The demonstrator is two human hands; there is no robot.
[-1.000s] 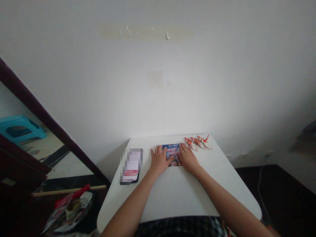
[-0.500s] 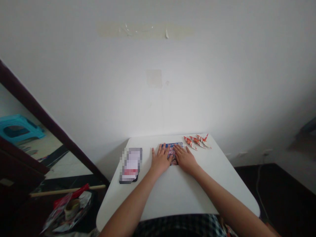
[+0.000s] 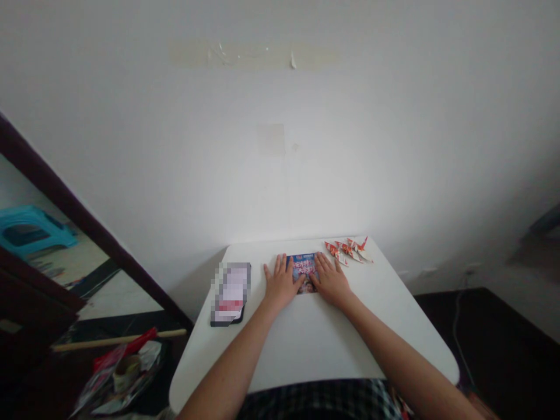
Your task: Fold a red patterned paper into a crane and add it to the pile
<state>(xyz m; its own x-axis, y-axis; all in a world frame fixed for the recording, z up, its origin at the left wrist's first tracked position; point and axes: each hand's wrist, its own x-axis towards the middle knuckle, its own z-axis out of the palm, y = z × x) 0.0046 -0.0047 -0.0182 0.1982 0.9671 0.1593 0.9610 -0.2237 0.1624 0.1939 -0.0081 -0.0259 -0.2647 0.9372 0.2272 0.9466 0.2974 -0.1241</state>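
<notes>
A printed sheet of paper (image 3: 305,269), blue with pink lettering, lies flat on the white table (image 3: 315,344). My left hand (image 3: 282,283) rests on its left edge, fingers stretched out and the thumb pointing inward. Over the right edge lies my right hand (image 3: 330,281), palm down with its fingers extended. Both thumbs come close together near the sheet's lower part. Beyond my right hand sit several folded red and white paper pieces (image 3: 347,251), lined up by the table's far edge.
A phone (image 3: 231,293), partly pixelated, lies on the table's left side. The white wall (image 3: 371,146) stands right behind the table. On the floor at left are a plastic bag with a tape roll (image 3: 126,373) and a wooden stick (image 3: 118,340); farther off is a blue stool (image 3: 35,230).
My hands have spread apart, the left one sliding left and the right one slightly right. More of the printed sheet's middle now shows between them.
</notes>
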